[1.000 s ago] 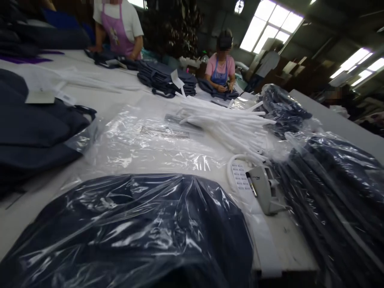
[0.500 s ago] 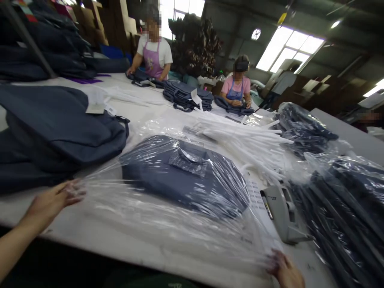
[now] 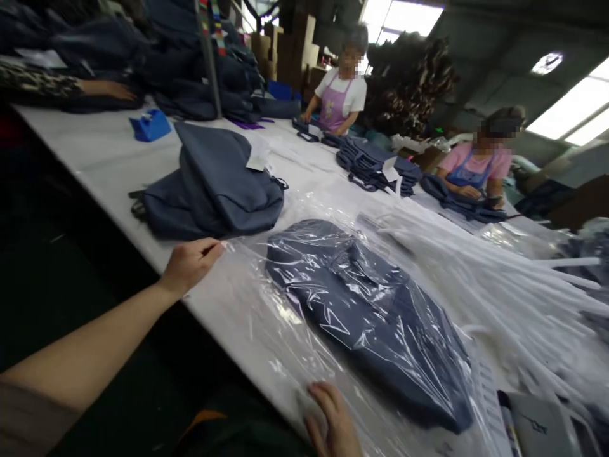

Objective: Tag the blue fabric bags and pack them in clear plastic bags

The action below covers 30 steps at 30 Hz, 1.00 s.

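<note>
Our left hand is closed in a pinch on the far-left corner of the clear plastic bag, thumb on top and fingers curled under the film. Our right hand lies at the bag's near edge with the fingers spread flat on the plastic; the bottom of the picture cuts off its wrist and part of the palm, so we cannot tell whether anything is tucked under it. Inside the bag, flat on the white table between our two hands, lies the dark blue backpack. Glare and creases in the film hide its seams, and we make out only a pocket flap near its middle.

Just beyond our left hand sits a pile of loose backpacks with a white tag on top. To the right, a heap of white tubes is smeared by blur and runs out of view. A grey device at the bottom right corner is cut off, and we cannot say what it is. A small blue object rests farther up the table.

Across the table, a person in a purple apron and a person in a pink shirt handle dark bags. At the top left, a co-worker's hand reaches in from a patterned sleeve.
</note>
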### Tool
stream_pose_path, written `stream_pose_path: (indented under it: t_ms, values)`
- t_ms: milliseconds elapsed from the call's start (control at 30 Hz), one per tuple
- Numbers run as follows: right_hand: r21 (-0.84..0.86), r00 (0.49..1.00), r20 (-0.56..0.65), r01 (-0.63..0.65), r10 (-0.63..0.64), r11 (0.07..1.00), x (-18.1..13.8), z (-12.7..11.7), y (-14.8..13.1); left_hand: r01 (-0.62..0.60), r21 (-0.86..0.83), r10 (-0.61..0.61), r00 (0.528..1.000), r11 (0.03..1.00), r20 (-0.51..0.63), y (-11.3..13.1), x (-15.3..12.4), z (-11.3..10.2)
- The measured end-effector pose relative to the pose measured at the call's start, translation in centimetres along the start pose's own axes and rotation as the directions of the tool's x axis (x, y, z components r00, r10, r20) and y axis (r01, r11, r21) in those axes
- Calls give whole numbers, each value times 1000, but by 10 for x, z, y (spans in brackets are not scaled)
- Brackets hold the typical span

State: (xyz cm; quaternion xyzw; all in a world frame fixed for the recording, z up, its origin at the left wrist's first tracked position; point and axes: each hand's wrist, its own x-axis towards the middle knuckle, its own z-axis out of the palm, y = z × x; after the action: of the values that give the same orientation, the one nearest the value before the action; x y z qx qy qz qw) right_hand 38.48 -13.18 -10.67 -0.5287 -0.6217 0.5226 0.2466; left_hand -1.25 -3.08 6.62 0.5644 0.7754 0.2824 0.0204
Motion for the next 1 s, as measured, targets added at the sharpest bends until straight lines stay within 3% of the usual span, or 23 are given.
stream_pose_path:
  t_ms: [100,167,233,300,367,433,467,500,567,633,700,800,867,933,967,1000]
  values:
    - [-270,956,-88,246,-278,931,60,-1,-29,-50,-89,44,997,995,-71,17,8,-4]
    - [-423,943,-97,252,-320,870,97,-21,-47,-136,-147,108,978,980,-181,32,5,-8]
    - [-550,965,9,224,-263,804,128,-49,-64,-329,-169,281,925,929,-255,49,-6,-11]
    - [-634,972,165,236,-170,736,149,-77,-81,-551,-221,539,834,805,-115,65,-27,-2]
    - [-675,955,278,273,-106,686,162,-97,-96,-639,-301,704,671,708,232,79,-50,24]
    - [-687,945,317,291,-85,666,165,-103,-105,-628,-301,675,520,718,524,89,-67,65]
    - [-694,944,321,290,-78,659,162,-100,-107,-620,-271,636,497,736,590,91,-72,88]
    - [-700,947,311,282,-75,656,158,-94,-105,-610,-234,598,503,757,624,92,-74,111]
    - [-714,958,268,266,-98,647,142,-76,-92,-574,-153,524,567,805,635,90,-71,149]
    - [-728,960,236,277,-149,628,122,-55,-70,-548,-71,457,611,833,647,86,-70,168]
    - [-707,939,261,344,-225,618,105,-39,-46,-560,-28,432,605,828,668,84,-75,167]
    - [-664,896,297,443,-332,603,93,-30,-23,-626,-39,466,537,779,703,90,-93,142]
    - [-663,876,310,478,-370,576,94,-30,-18,-690,-203,596,394,695,700,101,-100,123]
    - [-667,867,311,491,-389,561,95,-31,-23,-779,-358,788,266,515,556,115,-97,117]
    - [-663,867,302,490,-396,566,95,-31,-28,-822,-370,853,242,433,463,120,-92,121]
    - [-651,870,283,484,-405,585,93,-30,-35,-857,-335,886,253,392,389,122,-86,131]
